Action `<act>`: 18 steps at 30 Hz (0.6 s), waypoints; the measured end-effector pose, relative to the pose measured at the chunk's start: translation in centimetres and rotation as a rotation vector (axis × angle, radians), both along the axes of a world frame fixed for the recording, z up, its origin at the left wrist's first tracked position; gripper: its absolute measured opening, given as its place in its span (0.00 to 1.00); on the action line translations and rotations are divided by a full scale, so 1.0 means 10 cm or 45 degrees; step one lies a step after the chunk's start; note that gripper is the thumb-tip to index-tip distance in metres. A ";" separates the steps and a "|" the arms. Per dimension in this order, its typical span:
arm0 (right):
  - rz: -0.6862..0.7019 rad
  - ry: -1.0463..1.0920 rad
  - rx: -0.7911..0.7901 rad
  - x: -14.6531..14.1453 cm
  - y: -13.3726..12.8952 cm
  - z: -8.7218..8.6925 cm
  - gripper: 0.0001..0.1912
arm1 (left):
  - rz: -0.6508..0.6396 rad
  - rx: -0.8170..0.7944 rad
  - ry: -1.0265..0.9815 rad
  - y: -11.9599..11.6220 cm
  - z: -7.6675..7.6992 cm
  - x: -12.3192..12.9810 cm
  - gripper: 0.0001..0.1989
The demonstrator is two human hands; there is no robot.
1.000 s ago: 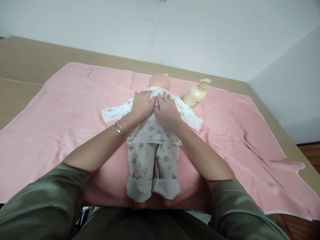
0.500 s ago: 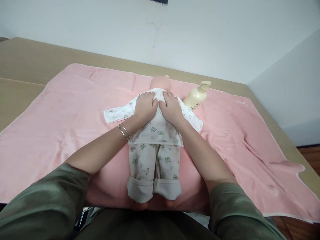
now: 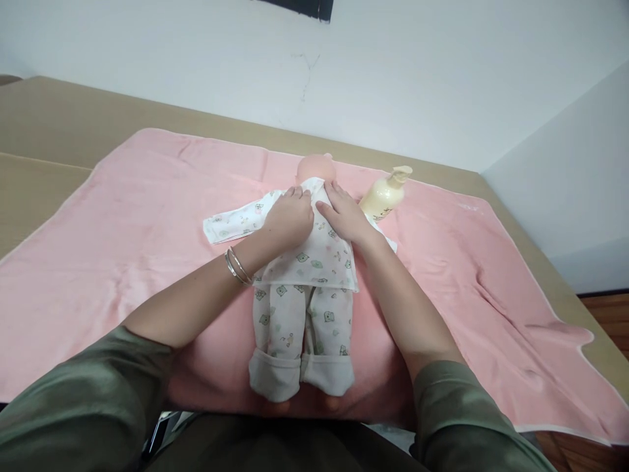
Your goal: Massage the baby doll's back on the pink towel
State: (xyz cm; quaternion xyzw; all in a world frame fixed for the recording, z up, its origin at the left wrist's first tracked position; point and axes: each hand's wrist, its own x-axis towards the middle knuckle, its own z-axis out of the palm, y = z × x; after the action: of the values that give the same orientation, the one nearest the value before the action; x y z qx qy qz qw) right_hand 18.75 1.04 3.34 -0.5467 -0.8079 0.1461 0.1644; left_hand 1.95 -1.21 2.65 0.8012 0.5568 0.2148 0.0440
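A baby doll lies on the pink blanket with its head away from me and its face out of sight. It wears a white printed baby shirt and matching trousers with turned-up cuffs. My left hand is on the upper part of the shirt, fingers curled in against the cloth and thumb tucked in. Beside it, my right hand rests open on the doll's other shoulder, thumb apart from the fingers. A fold of shirt cloth stands up between the hands near the neck.
A cream pump bottle is right of the doll, close to its sleeve. The pink blanket, wrinkled on the right, covers much of the wooden table. Behind stands a white wall.
My left hand has curled, its thumb drawing in, and shifted slightly right. The shirt's neck edge is now bunched to a point. My right hand has moved slightly right.
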 end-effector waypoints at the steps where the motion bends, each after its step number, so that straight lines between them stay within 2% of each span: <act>1: -0.044 -0.043 0.027 -0.05 -0.05 0.01 0.37 | 0.013 -0.015 -0.016 0.02 0.02 -0.02 0.20; 5: -0.180 -0.197 0.161 -0.36 -0.34 0.04 0.34 | 0.102 -0.140 -0.158 0.17 0.03 -0.12 0.20; 8: -0.150 -0.209 0.187 -0.45 -0.43 0.04 0.34 | 0.163 -0.166 -0.226 0.21 0.00 -0.12 0.21; 11: -0.112 -0.125 0.132 -0.34 -0.27 0.02 0.33 | 0.189 -0.012 -0.118 0.13 -0.05 -0.04 0.22; 14: -0.113 -0.018 0.067 -0.17 -0.03 -0.02 0.34 | 0.113 0.128 0.008 -0.02 -0.09 0.06 0.24; 16: -0.115 0.007 0.064 -0.11 0.05 -0.04 0.33 | 0.064 0.151 0.039 -0.09 -0.09 0.10 0.25; 18: -0.114 -0.024 0.100 -0.12 0.02 -0.02 0.31 | 0.044 0.135 0.034 -0.09 -0.07 0.09 0.24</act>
State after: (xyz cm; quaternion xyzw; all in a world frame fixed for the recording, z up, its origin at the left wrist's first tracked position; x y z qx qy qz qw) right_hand 17.58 1.22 3.10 -0.5767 -0.7894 0.1015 0.1845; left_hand 2.88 -2.14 1.99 0.7953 0.5590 0.2342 -0.0098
